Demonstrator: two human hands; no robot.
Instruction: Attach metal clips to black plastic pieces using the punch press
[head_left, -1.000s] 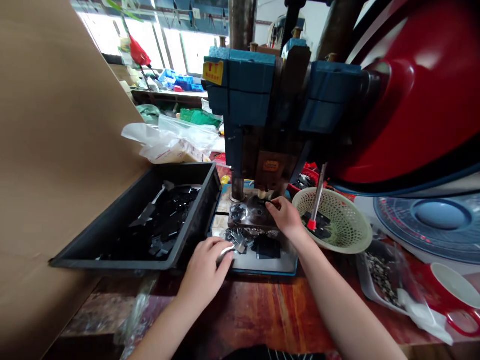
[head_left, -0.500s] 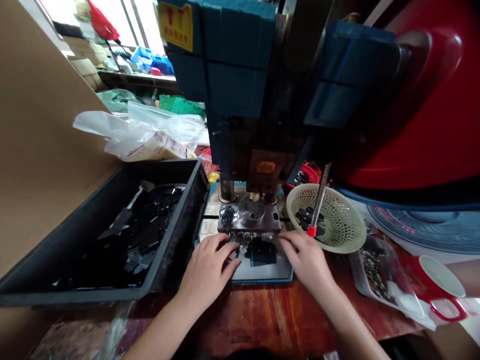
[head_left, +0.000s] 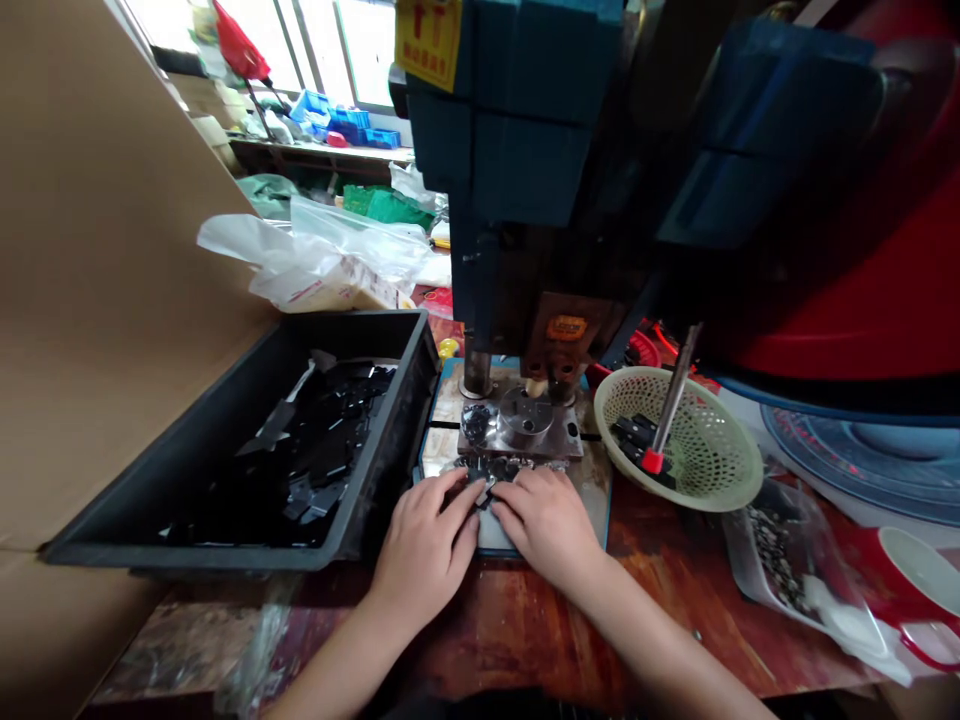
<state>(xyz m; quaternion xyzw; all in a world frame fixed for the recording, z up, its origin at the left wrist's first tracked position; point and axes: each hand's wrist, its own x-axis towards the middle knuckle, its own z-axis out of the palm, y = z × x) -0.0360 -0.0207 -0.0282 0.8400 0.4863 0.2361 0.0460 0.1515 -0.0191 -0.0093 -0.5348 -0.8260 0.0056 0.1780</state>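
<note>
Small black plates [head_left: 484, 497] lie in a loose pile at the front of the blue press's base, between my two hands. My left hand [head_left: 429, 530] rests at the pile's left side, thumb and index finger apart, fingertips touching or close to the pieces. My right hand [head_left: 551, 522] lies over the right part of the pile, fingers bent down over it and spread a little; it hides most plates there. Just behind the fingers sits a metal die block [head_left: 525, 425] with a round disc on top. Above it hangs the press head [head_left: 566, 335].
At left stands a black bin [head_left: 277, 558] of dark flat pieces. A pale green basket [head_left: 720, 470] with black parts is at right, with a red-tipped metal lever [head_left: 675, 395] reaching down in front. Beyond are a tray of small metal parts [head_left: 776, 560] and a red mug [head_left: 877, 560].
My right hand has moved left from the base's right edge onto the black plates, close to my left hand. My left hand stays about where it was. The view has shifted slightly.
</note>
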